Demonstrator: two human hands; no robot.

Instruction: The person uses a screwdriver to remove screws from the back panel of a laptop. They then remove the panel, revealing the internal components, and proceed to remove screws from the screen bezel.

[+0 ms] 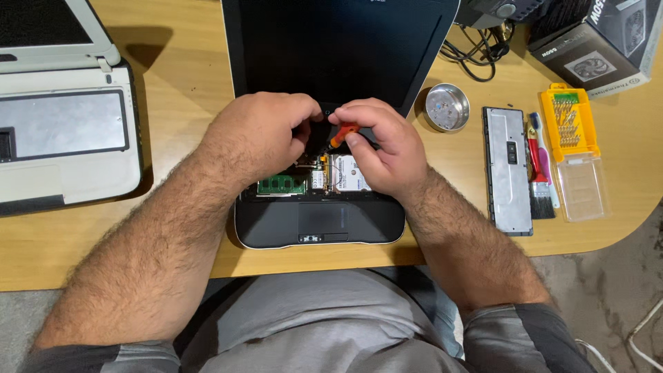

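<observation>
A black and grey carton (599, 43) lies at the table's far right corner; the open laptop's dark screen (338, 45) stands mid-table.

Light wooden table (179, 76): opened black laptop (324, 221) centre, white laptop (62, 131) upper left, round metal dish (446, 108), grey cover panel (507, 169), brush (540, 179), yellow bit case (570, 121) right.

There is just one camera, worn on the person's head. It looks almost straight down, close over the hands (324, 141) and the wooden tabletop (179, 83). The person's arms and lap fill the bottom of the view.
</observation>
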